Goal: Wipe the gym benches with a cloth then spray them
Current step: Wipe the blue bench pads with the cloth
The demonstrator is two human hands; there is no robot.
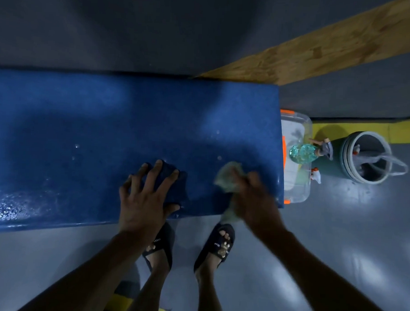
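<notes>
A blue padded gym bench (107, 128) runs across the view, with wet sheen and droplets near its front left. My left hand (144, 195) lies with spread fingers on a dark blue cloth (177, 184) near the bench's front edge. My right hand (251, 194), blurred, grips a pale green cloth (226, 177) against the bench top close to its right end. A clear teal spray bottle (304, 153) rests on a clear plastic box just past the bench's right end.
The clear box (298, 191) with orange clips stands on the grey floor at the bench end. A grey bucket (366, 158) with a hose sits further right. A wooden plank (319, 47) slants behind. My feet in dark slippers stand at the front edge.
</notes>
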